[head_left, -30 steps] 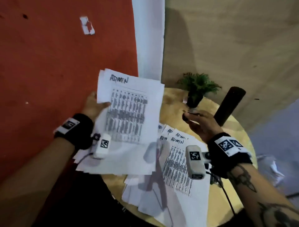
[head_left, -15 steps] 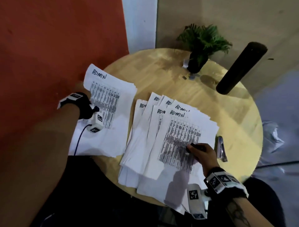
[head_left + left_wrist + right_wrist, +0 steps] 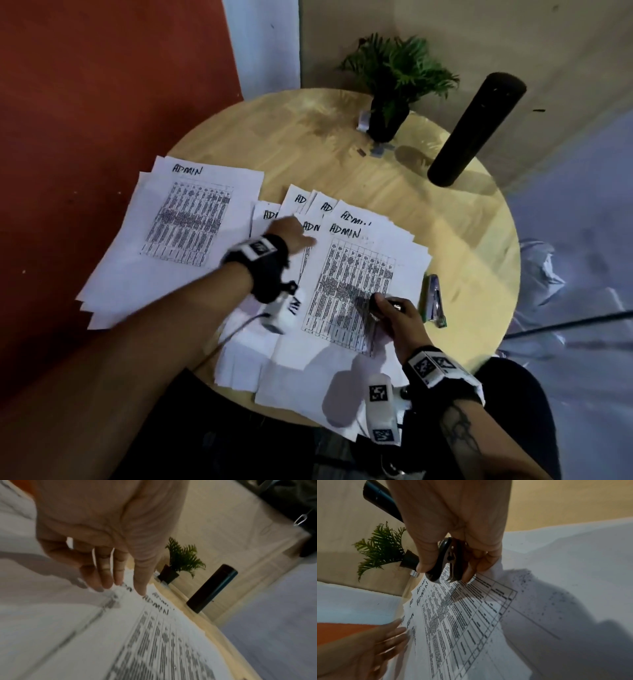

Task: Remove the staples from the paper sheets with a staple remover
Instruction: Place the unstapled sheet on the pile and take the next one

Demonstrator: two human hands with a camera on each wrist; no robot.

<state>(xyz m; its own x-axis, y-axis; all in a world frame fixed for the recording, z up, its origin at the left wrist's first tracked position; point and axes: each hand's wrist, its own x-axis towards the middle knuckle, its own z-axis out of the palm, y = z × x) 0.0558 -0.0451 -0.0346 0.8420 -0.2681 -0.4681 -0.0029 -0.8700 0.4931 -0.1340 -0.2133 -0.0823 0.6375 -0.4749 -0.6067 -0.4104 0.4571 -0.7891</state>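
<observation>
Several white sheets headed ADMIN [image 3: 356, 274] lie fanned on the round wooden table [image 3: 462, 226]. A separate paper stack [image 3: 191, 219] lies at the table's left edge. My right hand [image 3: 394, 315] grips a black staple remover [image 3: 444, 561] and rests on the printed grid of the top sheet [image 3: 471, 615]. My left hand [image 3: 291, 233] reaches over the fanned sheets with straight fingers [image 3: 106, 573], fingertips near the upper left corners; it holds nothing.
A stapler [image 3: 434, 301] lies on the table just right of the sheets. A small potted plant [image 3: 394, 89] and a black cylinder [image 3: 476, 126] stand at the back of the table. A red wall is at left, a white bag [image 3: 541, 274] on the floor at right.
My left hand has let go of the left paper stack, which now lies on the table, and has moved right to the fanned sheets. My right hand stays on the top sheet.
</observation>
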